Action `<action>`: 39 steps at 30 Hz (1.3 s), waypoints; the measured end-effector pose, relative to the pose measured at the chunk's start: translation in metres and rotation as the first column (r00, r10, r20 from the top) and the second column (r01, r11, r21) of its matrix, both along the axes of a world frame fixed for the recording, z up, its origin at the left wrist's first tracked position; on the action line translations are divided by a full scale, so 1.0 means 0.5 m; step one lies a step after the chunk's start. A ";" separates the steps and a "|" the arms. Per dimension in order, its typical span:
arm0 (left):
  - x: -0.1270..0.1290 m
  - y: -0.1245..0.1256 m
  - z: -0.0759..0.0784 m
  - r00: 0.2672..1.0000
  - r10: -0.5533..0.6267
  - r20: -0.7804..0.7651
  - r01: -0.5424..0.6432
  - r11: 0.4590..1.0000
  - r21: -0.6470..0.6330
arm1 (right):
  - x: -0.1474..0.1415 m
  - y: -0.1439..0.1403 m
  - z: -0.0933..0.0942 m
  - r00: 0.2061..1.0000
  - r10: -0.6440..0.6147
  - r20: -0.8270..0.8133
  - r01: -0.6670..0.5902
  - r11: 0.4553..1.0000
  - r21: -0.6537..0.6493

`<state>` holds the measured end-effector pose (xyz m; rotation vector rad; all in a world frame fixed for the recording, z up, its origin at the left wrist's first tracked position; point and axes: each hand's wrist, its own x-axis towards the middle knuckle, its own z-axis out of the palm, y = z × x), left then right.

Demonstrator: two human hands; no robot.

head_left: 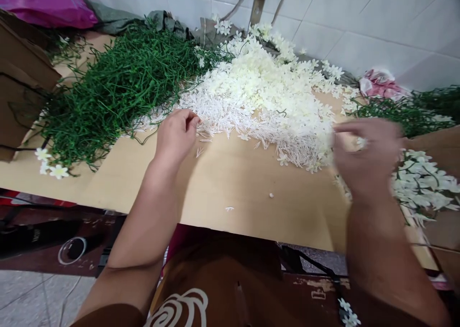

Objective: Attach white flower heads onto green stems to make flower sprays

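The left hand (176, 133) rests on the bench (233, 183) at the near edge of a spread of thin white stamen pieces (215, 114), its fingers (190, 121) curled together at the tips as if pinching one of them, though what sits between them is too small to make out. The right hand (366, 154) is blurred, hovering at the right fringe of the pile of cream-white artificial flowers (266, 85); its fingers are bent inward and something pale shows among them, but whether they grip it cannot be told. The flower pile lies in the middle of the bench toward the far side, reaching back to the white tiled wall (377, 20). A large heap of green plastic stems (118, 83) fills the far left, touching the stamen pieces along its right side. Finished sprigs with white blossoms (420, 183) lie just right of the right hand, at the bench's right edge. A few loose blossoms (50, 164) lie near the left front edge. Between the two hands the bench surface is bare down to its near edge, apart from a few stray bits. A brown cardboard box (17, 87) stands at the far left, and a pink bag (43, 1) lies behind it.
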<state>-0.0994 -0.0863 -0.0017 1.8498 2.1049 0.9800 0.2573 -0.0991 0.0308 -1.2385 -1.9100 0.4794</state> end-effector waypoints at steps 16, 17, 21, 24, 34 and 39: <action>-0.070 -0.009 0.003 0.987 -0.100 0.123 0.137 0.926 -0.352 | -0.394 0.088 -0.120 0.893 0.221 0.391 -0.209 0.975 -0.075; -0.073 -0.013 0.006 0.977 -0.158 0.147 0.204 0.897 -0.393 | -0.377 0.087 -0.118 0.924 0.197 0.327 -0.184 0.980 -0.070; -0.049 -0.020 0.003 0.938 -0.331 0.103 0.337 0.796 -0.502 | -0.314 0.073 -0.110 0.959 0.228 0.169 -0.209 0.970 -0.123; -0.005 -0.014 -0.009 0.945 -0.323 -0.040 0.265 0.834 -0.485 | -0.275 0.064 -0.116 0.948 0.302 0.101 -0.279 0.940 -0.195; 0.140 0.025 -0.048 0.859 -0.377 -0.347 0.358 0.926 -0.121 | -0.173 0.065 -0.126 0.961 -0.012 -0.275 -0.072 0.953 -0.294; 0.176 0.066 -0.058 0.921 -0.355 -0.161 0.350 0.935 -0.060 | -0.176 0.066 -0.135 0.931 -0.039 -0.364 -0.081 0.948 -0.309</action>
